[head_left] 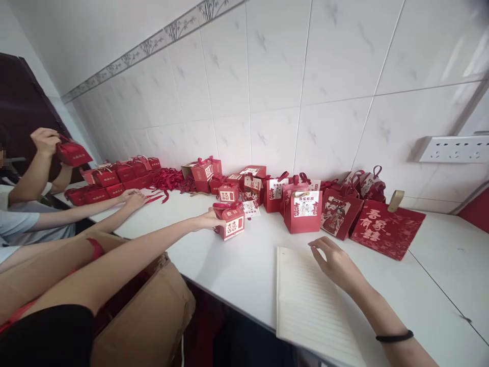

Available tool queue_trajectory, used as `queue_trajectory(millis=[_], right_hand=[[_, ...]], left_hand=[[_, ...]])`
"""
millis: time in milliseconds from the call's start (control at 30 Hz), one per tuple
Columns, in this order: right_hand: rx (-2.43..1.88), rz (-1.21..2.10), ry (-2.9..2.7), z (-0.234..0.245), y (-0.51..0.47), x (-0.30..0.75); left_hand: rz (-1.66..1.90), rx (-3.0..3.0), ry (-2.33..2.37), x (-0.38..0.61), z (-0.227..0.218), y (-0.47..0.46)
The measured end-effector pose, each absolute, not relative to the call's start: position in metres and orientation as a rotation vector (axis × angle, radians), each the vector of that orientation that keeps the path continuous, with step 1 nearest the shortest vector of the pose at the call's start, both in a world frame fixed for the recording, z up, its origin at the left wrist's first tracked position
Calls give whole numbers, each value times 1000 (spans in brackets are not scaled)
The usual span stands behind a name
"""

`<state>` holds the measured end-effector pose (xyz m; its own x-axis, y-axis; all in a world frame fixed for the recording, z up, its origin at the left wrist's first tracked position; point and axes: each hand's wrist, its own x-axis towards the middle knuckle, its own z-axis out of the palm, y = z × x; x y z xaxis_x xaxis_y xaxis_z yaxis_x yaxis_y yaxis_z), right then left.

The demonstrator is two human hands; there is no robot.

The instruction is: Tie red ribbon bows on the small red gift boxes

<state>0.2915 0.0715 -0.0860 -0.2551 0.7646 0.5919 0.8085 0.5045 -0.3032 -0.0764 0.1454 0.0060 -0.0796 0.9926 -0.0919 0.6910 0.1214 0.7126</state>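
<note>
I've got the L hand (208, 220) at 12 o'clock, fingers clamped round the L side of a small red box (234, 229) w/ a pale double-happiness panel; I can't tell if it rests on the white table (198, 255) or is lifted a bit. A printed card (251, 209) is just beside it, R side. My R hand (336, 262) is btwn 1 & 2 o'clock, fingers loosely curled, nothing gripped, over the top end of a lined notebook (305, 300); can't tell if they touch. Nr it at 1: a red gift bag (303, 225) w/ white label. Brown carton (153, 311) at 10. Co-workers, 10–11: a raised hand (46, 141) w/ a red bundle (78, 155); another pair of hands (133, 195) nr red ribbons (170, 181).
</note>
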Motion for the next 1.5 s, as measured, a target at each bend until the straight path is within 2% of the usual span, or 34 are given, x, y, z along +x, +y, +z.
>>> queue_trajectory(millis=[200,300,400,467,567,700,1033,1167,1267,1400,1500], right_hand=[[-1191,-112,-2217,-69,32,267],[-1262,-28,-2379,-69,-17,241],[-1318,96,-2398,-79,-56,228],[-1346,134,-2359,-88,-65,231],[-1380,164,-2243,-98,-60,248],[-1434,182,-2081,-98,-51,261],[-1205,329,-1855,-67,-48,200],[-1184,504,-1795,-65,-33,182],[-1264,551,-1774,-64,-29,172],[-1358,473,-1706,-65,-36,163],[-1371,147,-1633,-62,-47,157]], left_hand=[[255,1713,1003,-86,2,80],[324,1655,1209,-83,-4,73],[584,1616,1620,-72,-6,72],[712,1638,1693,-61,-6,67],[748,1681,1677,-42,-5,55],[593,1800,1593,-30,-12,43],[300,1915,896,-58,-5,57],[422,1984,783,-50,-13,62],[639,1959,896,-41,-21,65],[827,1849,1110,-41,-15,56],[737,1967,1157,-47,-4,43]])
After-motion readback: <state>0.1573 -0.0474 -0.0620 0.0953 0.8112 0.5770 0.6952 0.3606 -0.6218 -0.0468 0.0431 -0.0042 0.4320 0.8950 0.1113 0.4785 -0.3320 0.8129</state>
